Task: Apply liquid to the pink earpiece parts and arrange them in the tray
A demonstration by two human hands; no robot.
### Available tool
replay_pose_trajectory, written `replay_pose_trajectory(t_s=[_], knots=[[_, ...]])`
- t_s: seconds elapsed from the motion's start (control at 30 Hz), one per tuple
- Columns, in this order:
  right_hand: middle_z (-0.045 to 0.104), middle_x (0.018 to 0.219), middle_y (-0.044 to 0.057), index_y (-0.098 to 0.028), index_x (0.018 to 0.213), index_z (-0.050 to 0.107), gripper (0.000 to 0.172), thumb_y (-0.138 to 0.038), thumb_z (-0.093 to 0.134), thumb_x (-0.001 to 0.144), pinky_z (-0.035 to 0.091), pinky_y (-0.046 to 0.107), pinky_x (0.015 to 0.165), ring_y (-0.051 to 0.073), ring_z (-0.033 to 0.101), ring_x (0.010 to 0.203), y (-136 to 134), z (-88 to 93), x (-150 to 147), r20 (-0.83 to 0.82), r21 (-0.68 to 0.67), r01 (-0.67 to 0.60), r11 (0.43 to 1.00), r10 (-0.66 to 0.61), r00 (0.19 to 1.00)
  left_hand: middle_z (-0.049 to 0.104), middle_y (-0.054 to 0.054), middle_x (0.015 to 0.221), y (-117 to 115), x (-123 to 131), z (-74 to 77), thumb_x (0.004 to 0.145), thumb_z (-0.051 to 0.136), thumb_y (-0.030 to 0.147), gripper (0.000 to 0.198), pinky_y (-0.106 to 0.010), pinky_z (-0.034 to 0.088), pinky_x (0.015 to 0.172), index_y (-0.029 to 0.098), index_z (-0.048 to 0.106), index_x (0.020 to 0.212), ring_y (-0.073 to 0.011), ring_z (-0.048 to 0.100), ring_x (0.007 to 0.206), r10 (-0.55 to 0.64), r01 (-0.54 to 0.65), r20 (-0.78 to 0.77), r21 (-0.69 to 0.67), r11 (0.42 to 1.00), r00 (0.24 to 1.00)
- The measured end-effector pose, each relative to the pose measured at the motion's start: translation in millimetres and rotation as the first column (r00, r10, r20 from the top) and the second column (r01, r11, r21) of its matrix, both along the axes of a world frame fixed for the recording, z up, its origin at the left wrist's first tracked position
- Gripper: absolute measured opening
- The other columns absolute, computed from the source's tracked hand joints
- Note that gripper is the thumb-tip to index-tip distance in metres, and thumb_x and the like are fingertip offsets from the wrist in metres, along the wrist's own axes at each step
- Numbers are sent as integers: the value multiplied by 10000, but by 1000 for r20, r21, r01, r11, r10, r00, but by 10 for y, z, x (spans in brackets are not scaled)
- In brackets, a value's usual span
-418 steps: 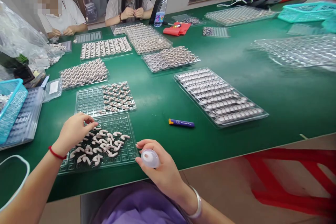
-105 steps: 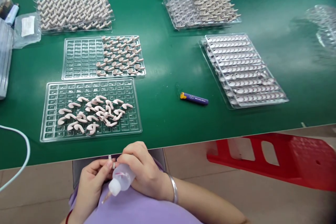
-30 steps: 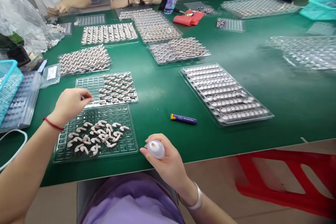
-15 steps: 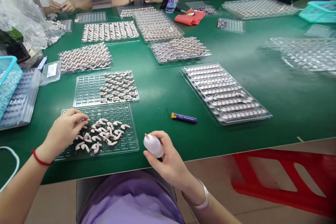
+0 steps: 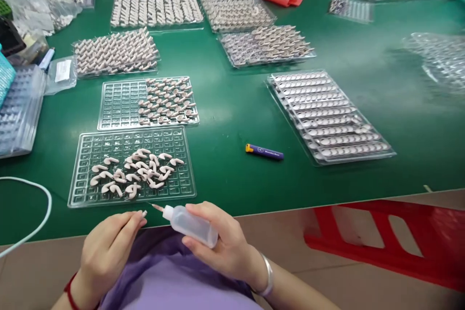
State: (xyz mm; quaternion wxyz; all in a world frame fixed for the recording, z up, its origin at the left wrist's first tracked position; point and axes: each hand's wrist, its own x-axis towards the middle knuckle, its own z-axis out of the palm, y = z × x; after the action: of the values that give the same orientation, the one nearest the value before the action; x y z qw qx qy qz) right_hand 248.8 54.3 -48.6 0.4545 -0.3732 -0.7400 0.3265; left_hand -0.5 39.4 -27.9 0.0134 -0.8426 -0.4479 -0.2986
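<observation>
At the near edge of the table (image 5: 221,174): left hand (image 5: 105,244) pinches small pale piece (image 5: 144,213), mostly hidden, axis unreadable. Right hand (image 5: 227,244) grips squeeze bottle (image 5: 192,225), long axis slanting left and away, needle (image 5: 157,208) near the piece, its end faint.

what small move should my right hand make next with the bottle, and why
Probably bring the nozzle of the bottle to the small pale piece: the left hand pinches that piece, and the right hand holds the bottle with its nozzle pointing that way, seemingly not yet touching.
</observation>
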Motion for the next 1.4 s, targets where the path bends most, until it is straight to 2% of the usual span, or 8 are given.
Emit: replay_pose_trajectory(t_s=[0.17,0.4,0.7,0.93,1.1,1.27,1.4], knots=[[669,881,67,-203,1305,462,469,-246,617,865,528,318,588,197,603,676,10,-18,-10,83,70,-51,996,45,996,735,-97,919,-9,15,-24,751,717,-21,431,-303,564,707,127,633,1146,-173,679,771,7,-7,-12,-17,1000,1000],[682,899,81,-193,1313,441,487,-255,610,861,548,332,608,209,619,705,2,-42,-8,161,87,-70,994,55,985,732,-104,906,13,52,-4,729,731,-40,410,-298,550,701,99,644,1104,-170,666,770,11,-12,-20,-25,1000,1000],[692,910,77,-223,1350,404,526,-258,605,865,558,333,606,207,641,711,20,-13,-8,192,79,-82,993,66,979,743,-75,913,19,51,8,766,706,-7,401,-298,561,685,158,641,1126,-167,682,732,18,-18,-3,-42,999,1000],[705,920,77,-224,1369,402,571,-241,623,843,549,335,598,209,638,696,18,-27,1,183,90,-89,992,71,981,745,-74,915,21,45,-2,762,710,0,391,-296,566,696,154,651,1116,-168,687,741,24,-24,12,-48,999,1000],[704,923,75,-227,1361,394,542,-262,602,861,558,336,612,203,639,695,16,-30,3,206,94,-88,992,68,976,739,-87,907,9,46,9,736,728,-20,384,-293,561,700,124,656,1085,-172,682,752,15,-15,9,-36,999,1000],[699,944,87,-223,1346,420,533,-249,615,851,552,336,608,207,624,700,-6,-47,32,146,79,-71,994,59,987,737,-81,898,30,57,27,738,727,-24,386,-290,560,696,136,656,1082,-164,675,738,17,-17,17,-35,999,1000],[676,947,70,-237,1289,482,488,-239,653,833,553,317,633,193,629,707,-54,-29,55,-2,-79,-21,997,21,1000,741,-57,887,-19,58,5,750,729,6,395,-286,571,718,176,670,1101,-163,686,747,85,-81,64,-68,994,994]])
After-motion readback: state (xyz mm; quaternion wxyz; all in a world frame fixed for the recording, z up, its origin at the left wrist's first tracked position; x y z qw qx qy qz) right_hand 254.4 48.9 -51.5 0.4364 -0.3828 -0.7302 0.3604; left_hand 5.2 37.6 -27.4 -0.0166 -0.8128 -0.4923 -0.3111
